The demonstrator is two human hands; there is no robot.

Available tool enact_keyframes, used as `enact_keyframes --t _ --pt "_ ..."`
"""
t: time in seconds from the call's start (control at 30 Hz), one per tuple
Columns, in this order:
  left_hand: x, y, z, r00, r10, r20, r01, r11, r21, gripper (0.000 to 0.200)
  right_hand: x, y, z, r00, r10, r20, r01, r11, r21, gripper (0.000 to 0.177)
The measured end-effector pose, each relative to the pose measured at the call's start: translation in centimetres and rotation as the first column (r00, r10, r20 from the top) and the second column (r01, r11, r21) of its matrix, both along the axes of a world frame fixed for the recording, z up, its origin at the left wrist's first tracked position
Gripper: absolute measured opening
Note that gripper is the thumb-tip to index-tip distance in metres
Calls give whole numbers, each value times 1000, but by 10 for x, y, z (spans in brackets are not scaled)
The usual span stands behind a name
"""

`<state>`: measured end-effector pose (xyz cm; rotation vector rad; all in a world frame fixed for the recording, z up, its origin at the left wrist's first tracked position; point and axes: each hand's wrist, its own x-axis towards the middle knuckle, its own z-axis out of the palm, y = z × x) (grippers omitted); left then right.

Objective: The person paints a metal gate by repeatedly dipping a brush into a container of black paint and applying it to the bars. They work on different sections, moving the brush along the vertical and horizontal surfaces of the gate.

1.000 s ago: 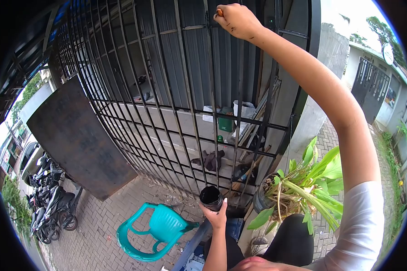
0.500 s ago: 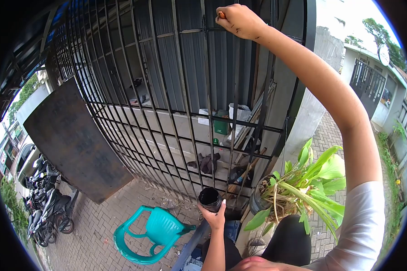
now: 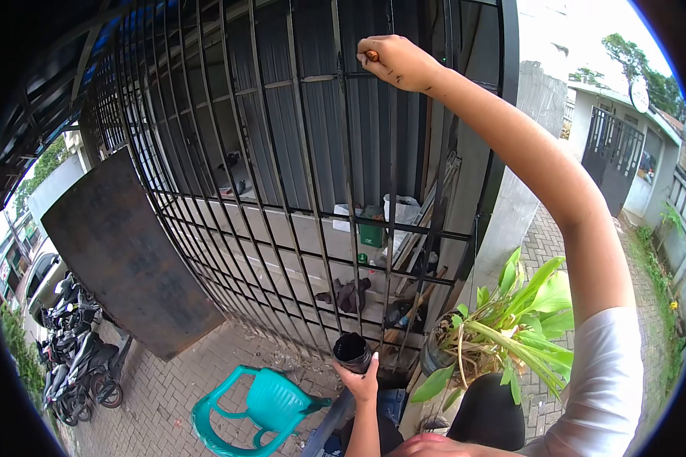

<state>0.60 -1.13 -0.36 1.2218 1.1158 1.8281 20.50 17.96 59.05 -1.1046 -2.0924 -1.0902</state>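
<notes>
My right hand (image 3: 399, 62) is raised high in front of the barred metal grille (image 3: 348, 145), closed around a paintbrush. Only the orange-brown handle end (image 3: 372, 55) of the brush shows; its bristles are hidden behind my fist. Dark smudges mark that hand. Low at the centre, my left hand (image 3: 360, 382) grips a black cup (image 3: 352, 350) upright, its mouth facing up and its inside coated black. The grille's bars are dark, with paler worn patches on the crossbar left of my fist.
A teal plastic chair (image 3: 270, 404) stands at lower left. The leafy potted plant (image 3: 503, 327) is close on my right. A rusty metal sheet (image 3: 133, 251) leans at left, beside parked motorcycles (image 3: 91, 365). Behind the bars are a green container (image 3: 371, 228) and a dark cloth (image 3: 351, 295).
The view has tilted up a little, so the grille, chair and plant sit lower in it. Both hands keep their grips, and my right fist stays near the same upper crossbar.
</notes>
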Motion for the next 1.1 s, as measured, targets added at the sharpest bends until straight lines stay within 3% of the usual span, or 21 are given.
enact_keyframes --t 0.1,0.2,0.23,0.3,0.43,0.67,0.73,0.9,0.97,1.03,1.1 --pt "-1 4 -6 1000 -16 -1 16 1000 -5 81 2 2 2 998 -55 13 56 995 -80 19" --pt "0 3 -3 1000 7 2 -7 1000 -8 81 2 7 9 973 223 -66 -216 970 108 19" --pt "-1 4 -6 1000 9 4 -9 1000 0 81 1 12 11 972 226 -62 -218 969 115 19" --pt "1 6 -13 995 47 -85 -50 998 -29 83 -2 20 22 975 214 53 -220 945 241 19" --pt "5 11 -24 999 36 -38 -37 999 -19 86 -10 27 39 999 11 50 -21 977 212 17" --pt "4 14 -32 999 28 -19 -29 999 -32 91 -14 41 59 998 -16 57 0 964 266 16" --pt "4 14 -32 998 39 -38 -41 998 -37 91 -16 40 65 981 -142 135 107 965 239 15" --pt "4 10 -24 996 50 -74 -56 995 -79 89 -25 33 50 963 -104 251 91 994 64 12" --pt "4 13 -26 990 82 -117 -89 994 -56 87 -31 32 54 991 -7 136 38 974 -223 19" --pt "5 13 -28 991 84 -106 -89 995 -43 87 -39 36 62 995 30 94 -10 978 -209 22" --pt "5 13 -28 991 91 -95 -94 995 -28 87 -43 40 71 999 21 39 -25 993 113 20"
